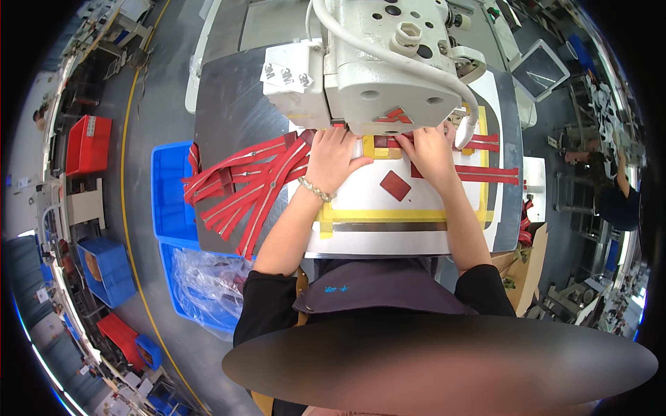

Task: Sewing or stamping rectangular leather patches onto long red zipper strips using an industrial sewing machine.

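Pressing flat, fingers together, my left hand [333,158] and right hand [431,154] pin a red strap piece [393,141] under the sewing machine head [378,69] at 12 o'clock; red straps [243,184] lie at 9 o'clock.

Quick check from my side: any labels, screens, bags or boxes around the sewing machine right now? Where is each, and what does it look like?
White sticker: on the sewing machine's left side, curled, with red print.
Tablet screen: right of the machine, tilted, dark with a pale frame.
Clear plastic bag: in the blue bin at lower left, crumpled.
Cardboard box: right of the table, brown, open.
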Motion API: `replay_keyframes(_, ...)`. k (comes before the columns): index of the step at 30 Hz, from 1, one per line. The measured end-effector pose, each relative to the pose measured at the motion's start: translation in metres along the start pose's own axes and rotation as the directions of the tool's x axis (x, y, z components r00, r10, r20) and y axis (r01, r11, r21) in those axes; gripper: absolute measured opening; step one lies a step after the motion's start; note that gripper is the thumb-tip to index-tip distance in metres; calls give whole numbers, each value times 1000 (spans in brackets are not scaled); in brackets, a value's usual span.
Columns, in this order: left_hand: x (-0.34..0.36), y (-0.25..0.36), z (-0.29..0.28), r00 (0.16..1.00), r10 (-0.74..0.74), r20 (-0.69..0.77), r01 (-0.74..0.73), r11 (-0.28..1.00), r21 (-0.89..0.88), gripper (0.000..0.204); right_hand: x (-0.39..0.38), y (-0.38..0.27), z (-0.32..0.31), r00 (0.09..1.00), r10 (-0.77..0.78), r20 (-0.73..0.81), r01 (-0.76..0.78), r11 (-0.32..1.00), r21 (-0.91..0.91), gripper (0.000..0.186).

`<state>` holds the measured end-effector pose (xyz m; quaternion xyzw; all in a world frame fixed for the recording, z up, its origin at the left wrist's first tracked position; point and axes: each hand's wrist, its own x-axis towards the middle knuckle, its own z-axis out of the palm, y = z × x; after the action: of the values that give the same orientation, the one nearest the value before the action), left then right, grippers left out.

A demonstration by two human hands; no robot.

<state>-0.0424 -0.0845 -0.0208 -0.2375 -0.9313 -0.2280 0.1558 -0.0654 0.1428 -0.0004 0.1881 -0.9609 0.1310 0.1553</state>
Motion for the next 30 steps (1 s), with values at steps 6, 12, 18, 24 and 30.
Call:
replay_keyframes(6,0,1,0,1000,-23,-2,22,998,-60,48,-3,-2,-1,996,-66,59,58,989,135,16)
replay_keyframes(12,-1,-1,3,1000,-21,-15,20,998,-59,47,1,2,-13,964,35,263,-189,787,588,20)
replay_keyframes(18,-1,0,4,999,-37,-6,37,997,-63,47,2,-2,-18,930,95,354,-288,786,547,24)
replay_keyframes(24,0,0,4,999,-6,-48,4,999,-52,47,4,-4,-14,938,123,325,-280,822,497,24)
replay_keyframes(30,1,1,4,999,-9,-37,6,996,-86,44,3,-19,-6,984,115,137,-160,908,388,24)
